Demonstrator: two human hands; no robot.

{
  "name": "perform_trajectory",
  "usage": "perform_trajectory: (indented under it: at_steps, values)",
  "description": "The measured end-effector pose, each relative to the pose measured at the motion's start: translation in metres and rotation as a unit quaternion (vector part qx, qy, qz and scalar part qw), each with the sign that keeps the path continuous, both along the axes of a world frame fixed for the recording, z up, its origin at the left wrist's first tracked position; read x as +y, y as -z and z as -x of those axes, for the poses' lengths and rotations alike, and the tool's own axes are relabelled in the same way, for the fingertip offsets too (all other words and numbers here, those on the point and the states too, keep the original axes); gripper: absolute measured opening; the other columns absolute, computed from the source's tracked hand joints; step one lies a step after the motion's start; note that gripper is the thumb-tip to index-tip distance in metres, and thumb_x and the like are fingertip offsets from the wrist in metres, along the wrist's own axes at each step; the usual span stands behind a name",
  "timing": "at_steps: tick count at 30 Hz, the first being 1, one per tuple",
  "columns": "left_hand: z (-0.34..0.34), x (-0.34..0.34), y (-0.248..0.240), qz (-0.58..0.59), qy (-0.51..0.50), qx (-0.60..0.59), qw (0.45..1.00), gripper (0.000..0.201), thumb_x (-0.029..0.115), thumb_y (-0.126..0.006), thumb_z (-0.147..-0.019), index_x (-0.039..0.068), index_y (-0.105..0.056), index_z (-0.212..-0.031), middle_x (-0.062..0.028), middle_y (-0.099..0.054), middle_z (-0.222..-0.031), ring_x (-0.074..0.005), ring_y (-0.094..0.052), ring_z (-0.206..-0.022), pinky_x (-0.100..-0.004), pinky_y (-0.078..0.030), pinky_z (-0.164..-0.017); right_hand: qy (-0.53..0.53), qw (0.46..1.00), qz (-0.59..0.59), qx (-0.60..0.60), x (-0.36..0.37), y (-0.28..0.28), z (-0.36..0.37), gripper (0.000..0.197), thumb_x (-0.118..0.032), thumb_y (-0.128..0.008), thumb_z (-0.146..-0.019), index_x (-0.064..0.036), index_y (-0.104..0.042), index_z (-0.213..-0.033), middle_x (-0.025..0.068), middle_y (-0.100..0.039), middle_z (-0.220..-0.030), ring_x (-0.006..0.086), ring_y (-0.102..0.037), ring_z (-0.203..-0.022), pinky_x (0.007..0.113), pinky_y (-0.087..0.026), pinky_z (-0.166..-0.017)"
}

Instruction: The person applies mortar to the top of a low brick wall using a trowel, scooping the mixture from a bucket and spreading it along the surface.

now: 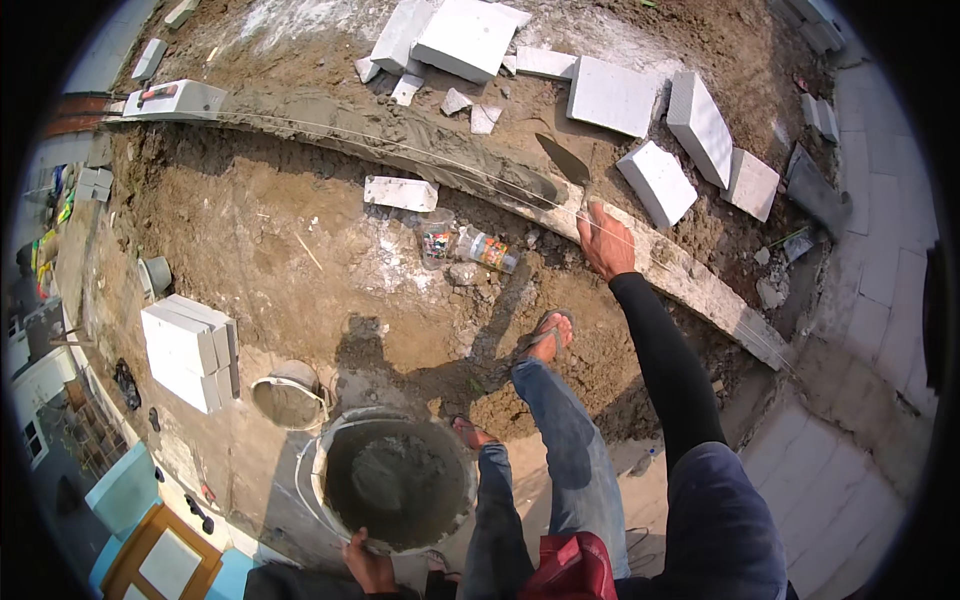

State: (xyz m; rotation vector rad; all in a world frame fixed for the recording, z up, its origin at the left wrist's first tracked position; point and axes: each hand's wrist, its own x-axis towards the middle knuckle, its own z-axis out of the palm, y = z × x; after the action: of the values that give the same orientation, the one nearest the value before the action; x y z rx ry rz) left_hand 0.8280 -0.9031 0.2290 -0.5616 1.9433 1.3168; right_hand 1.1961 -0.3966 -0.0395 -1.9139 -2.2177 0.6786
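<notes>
My right hand (pixel 607 243) reaches forward over the long, low concrete beam (pixel 690 278) and is closed round the handle of a trowel. The trowel's pointed blade (pixel 563 160) sticks out beyond my fingers, toward the far left. Wet grey mortar (pixel 420 140) coats the beam's top left of the blade, while the stretch at the right is bare. Thin string lines run along the beam. Low at the left, my left hand (pixel 370 563) grips the near rim of a large round bucket (pixel 322 470) holding grey mortar (pixel 395 480); the fingers are partly hidden.
White blocks (pixel 610 96) and broken pieces lie beyond the beam. One block (pixel 175 100) sits on its far left end. A smaller bucket (pixel 288 395) and stacked blocks (pixel 185 345) stand at the left. Plastic cups (pixel 487 250) lie before the beam. My sandalled feet (pixel 548 338) are on uneven soil.
</notes>
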Motion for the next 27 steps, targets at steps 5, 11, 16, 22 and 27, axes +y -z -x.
perform_trajectory:
  at_steps: [5, 11, 16, 22, 27]
  values:
    - [-0.014, 0.031, 0.001, -0.051, 0.012, -0.001, 0.999, 0.046, 0.0, -0.061, -0.079, 0.0, -0.057, -0.125, -0.0095, -0.066, -0.113, -0.0276, -0.065, -0.102, -0.0428, -0.054, -0.09, 0.002, 0.98, 0.104, 0.167, -0.007, 0.03, -0.011, 0.06, -0.051, -0.041, -0.102, 0.003, -0.066, -0.114, 0.0296, -0.068, -0.099, 0.0446, -0.066, -0.095, 0.051, -0.049, -0.084]
    - [-0.012, 0.036, -0.003, -0.017, 0.027, 0.013, 0.999, 0.054, -0.001, -0.06, -0.08, 0.0, -0.053, -0.133, -0.0117, -0.063, -0.12, -0.0275, -0.063, -0.104, -0.0421, -0.054, -0.09, -0.025, 0.947, 0.291, 0.135, 0.031, 0.008, 0.045, 0.052, -0.046, -0.036, -0.104, 0.0014, -0.058, -0.097, 0.0226, -0.064, -0.08, 0.0406, -0.065, -0.084, 0.052, -0.048, -0.08]
    - [-0.013, 0.032, -0.001, -0.014, 0.037, 0.009, 0.999, 0.052, 0.0, -0.06, -0.08, 0.0, -0.053, -0.131, -0.0122, -0.063, -0.119, -0.0274, -0.064, -0.103, -0.0418, -0.054, -0.088, -0.036, 0.981, 0.173, 0.084, -0.001, 0.043, -0.032, 0.053, -0.047, -0.039, -0.104, 0.0008, -0.061, -0.098, 0.0205, -0.064, -0.079, 0.0388, -0.066, -0.083, 0.05, -0.049, -0.076]
    - [-0.005, 0.022, -0.002, -0.026, 0.029, 0.021, 0.999, 0.052, -0.001, -0.061, -0.08, 0.0, -0.052, -0.131, -0.0123, -0.064, -0.119, -0.027, -0.064, -0.103, -0.041, -0.054, -0.088, 0.087, 0.96, 0.21, 0.163, -0.025, 0.014, -0.054, 0.052, -0.049, -0.042, -0.104, -0.0004, -0.061, -0.097, 0.0154, -0.062, -0.074, 0.0276, -0.062, -0.07, 0.046, -0.049, -0.068]
    - [-0.014, 0.032, -0.03, -0.069, 0.019, 0.029, 0.997, 0.052, -0.004, -0.061, -0.08, 0.0, -0.053, -0.131, -0.0118, -0.064, -0.118, -0.0263, -0.065, -0.101, -0.0398, -0.054, -0.088, 0.308, 0.76, 0.402, 0.407, -0.094, -0.071, -0.047, 0.045, -0.05, -0.036, -0.105, -0.0079, -0.052, -0.103, 0.0033, -0.05, -0.066, 0.0134, -0.047, -0.051, 0.031, -0.042, -0.049]
